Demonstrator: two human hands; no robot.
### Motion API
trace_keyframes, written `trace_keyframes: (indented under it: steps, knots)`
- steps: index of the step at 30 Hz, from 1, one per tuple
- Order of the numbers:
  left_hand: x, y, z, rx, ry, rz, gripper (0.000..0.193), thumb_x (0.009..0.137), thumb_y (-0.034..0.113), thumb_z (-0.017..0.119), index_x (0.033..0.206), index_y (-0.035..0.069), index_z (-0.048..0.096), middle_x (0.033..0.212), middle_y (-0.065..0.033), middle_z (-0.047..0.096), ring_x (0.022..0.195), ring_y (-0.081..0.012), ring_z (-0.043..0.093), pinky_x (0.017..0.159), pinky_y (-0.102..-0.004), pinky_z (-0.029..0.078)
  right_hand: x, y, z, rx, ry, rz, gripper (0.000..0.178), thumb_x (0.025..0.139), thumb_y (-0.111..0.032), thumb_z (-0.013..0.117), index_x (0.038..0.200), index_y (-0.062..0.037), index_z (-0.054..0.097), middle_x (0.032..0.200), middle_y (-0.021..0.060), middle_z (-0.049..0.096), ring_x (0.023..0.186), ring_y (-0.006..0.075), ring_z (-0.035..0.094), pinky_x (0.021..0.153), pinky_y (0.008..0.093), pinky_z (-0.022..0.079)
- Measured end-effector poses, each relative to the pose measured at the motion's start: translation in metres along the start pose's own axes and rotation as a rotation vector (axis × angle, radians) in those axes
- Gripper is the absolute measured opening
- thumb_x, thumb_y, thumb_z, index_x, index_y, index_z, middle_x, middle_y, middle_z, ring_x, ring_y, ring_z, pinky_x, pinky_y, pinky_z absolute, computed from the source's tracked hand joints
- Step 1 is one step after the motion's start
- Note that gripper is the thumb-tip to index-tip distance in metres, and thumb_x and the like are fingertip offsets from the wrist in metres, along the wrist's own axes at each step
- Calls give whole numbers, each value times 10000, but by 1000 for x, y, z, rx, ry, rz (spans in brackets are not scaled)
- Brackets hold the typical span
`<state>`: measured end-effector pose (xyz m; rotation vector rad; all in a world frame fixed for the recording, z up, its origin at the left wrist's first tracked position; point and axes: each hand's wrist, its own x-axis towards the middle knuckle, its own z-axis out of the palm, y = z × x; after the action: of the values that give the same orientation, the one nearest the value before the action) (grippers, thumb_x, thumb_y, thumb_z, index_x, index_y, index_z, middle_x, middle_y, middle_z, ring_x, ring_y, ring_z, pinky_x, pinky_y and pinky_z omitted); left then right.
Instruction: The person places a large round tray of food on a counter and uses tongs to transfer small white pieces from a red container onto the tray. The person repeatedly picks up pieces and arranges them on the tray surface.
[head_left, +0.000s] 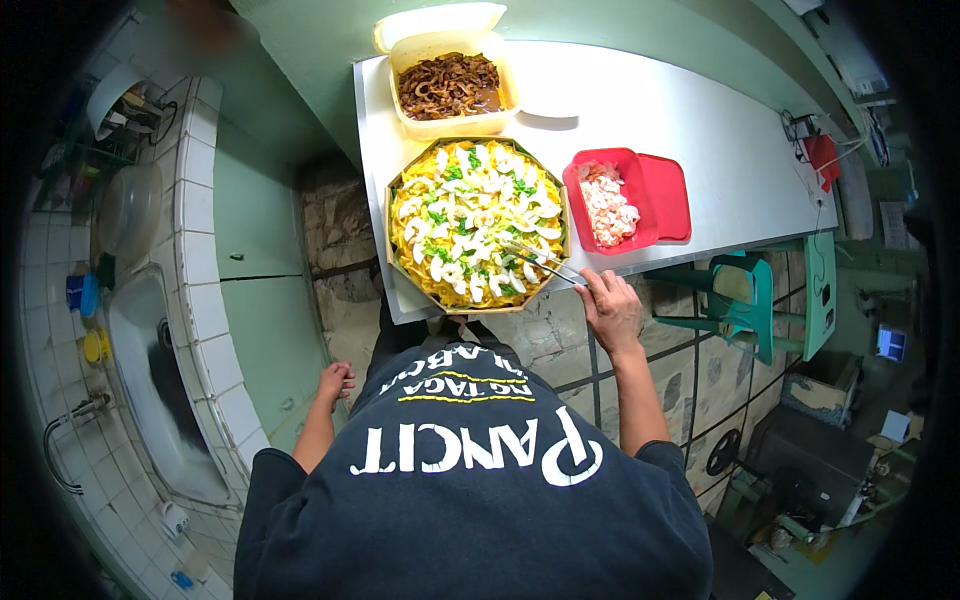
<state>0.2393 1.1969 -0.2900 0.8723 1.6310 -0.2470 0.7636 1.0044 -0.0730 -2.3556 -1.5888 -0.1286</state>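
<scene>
My right hand (608,308) pinches metal tongs (548,264) at their near end. The tongs' tips reach over the right side of an octagonal tray (392,235) and touch or nearly touch the food. Yellow noodles (420,262) fill the tray, topped with many white slices, perhaps egg or squid, and chopped green leaves. To the tray's right, a red plastic container (635,180) holds pinkish-white shrimp (606,205). Away from the table, my left hand (338,380) hangs low beside my body, fingers loosely bent and apart, with nothing in it.
Behind the tray stands a pale tub (452,128) of dark brown strips in sauce (450,85), its lid tilted back. All rest on a white table (680,110). A tiled counter with a sink (165,350) runs along the left; a green plastic chair (745,300) stands right.
</scene>
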Motion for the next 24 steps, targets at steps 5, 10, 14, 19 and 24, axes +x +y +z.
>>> trace_keyframes:
  steps: [5, 10, 14, 19, 24]
  knots:
    - [1, -3, -2, -16, -15, 14, 242, 957, 340, 536, 1127, 190, 620, 906, 29, 652, 713, -120, 612, 608, -300, 460, 0, 1, 10, 28, 7, 55, 233, 860, -257, 683, 1049, -126, 646, 804, 62, 573, 707, 254, 603, 617, 381, 456]
    - [-1, -2, 0, -24, -7, 9, 240, 956, 346, 544, 1121, 190, 618, 907, 28, 654, 714, -119, 614, 603, -301, 463, 0, 1, 13, 60, -18, 93, 238, 864, -258, 682, 1050, -115, 643, 809, 78, 583, 703, 276, 618, 615, 392, 476]
    - [-1, 3, 3, -15, 7, 1, 234, 956, 343, 547, 1115, 185, 617, 908, 30, 654, 713, -116, 613, 601, -301, 465, -3, 1, 11, 197, -23, 200, 215, 884, -226, 665, 1055, -98, 643, 835, 101, 615, 729, 304, 628, 633, 379, 489]
    - [2, 9, 3, -16, -9, 2, 237, 958, 341, 543, 1112, 178, 619, 916, 29, 655, 713, -113, 612, 607, -299, 466, -12, 6, 26, 548, 73, 460, 201, 951, -222, 609, 1049, -49, 640, 819, 68, 629, 694, 190, 613, 624, 336, 480]
    - [15, 23, 2, -2, -44, 49, 227, 958, 342, 540, 1027, 158, 652, 903, 27, 654, 711, -106, 610, 614, -296, 464, -20, -1, 64, 1224, 106, 957, 259, 1014, -291, 523, 1084, -43, 551, 860, 3, 615, 689, 118, 574, 616, 258, 472]
